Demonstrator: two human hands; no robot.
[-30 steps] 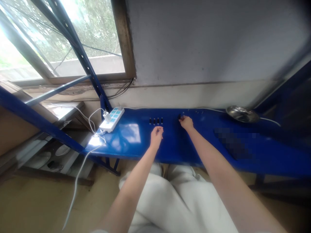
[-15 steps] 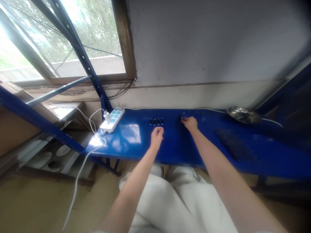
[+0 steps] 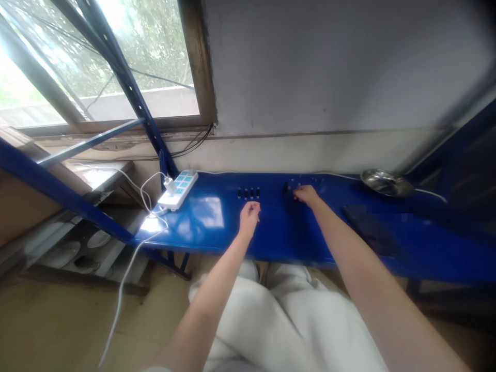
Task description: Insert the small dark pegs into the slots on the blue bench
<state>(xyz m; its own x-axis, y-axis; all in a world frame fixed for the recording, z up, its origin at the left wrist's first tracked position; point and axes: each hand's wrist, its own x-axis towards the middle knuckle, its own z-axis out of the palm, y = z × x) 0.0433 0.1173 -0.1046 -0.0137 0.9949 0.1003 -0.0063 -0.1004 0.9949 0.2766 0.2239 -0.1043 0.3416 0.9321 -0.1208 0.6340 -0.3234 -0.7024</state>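
My left hand (image 3: 249, 219) is held just in front of a row of several small black cylindrical pieces with pale ends (image 3: 251, 193). Its fingers are curled and pinched together; whatever may be between them is too small to make out. Farther right, my right hand (image 3: 307, 195) is low over the table with thumb and fingertips pressed together, and their contents cannot be seen. Just left of those fingertips is another small black piece (image 3: 285, 187). Tiny pale round bits (image 3: 292, 180) lie around it.
Both hands are over a narrow blue table (image 3: 271, 240) against the wall. A white power strip (image 3: 179, 190) with a plug and cables is at its left end. To the right are a shiny metal bowl (image 3: 387, 183), a dark flat object (image 3: 368, 227) and more tiny bits (image 3: 318, 180).
My right hand has moved slightly right, away from the lone black piece, uncovering more of the small bits near it. My left hand has hardly moved.
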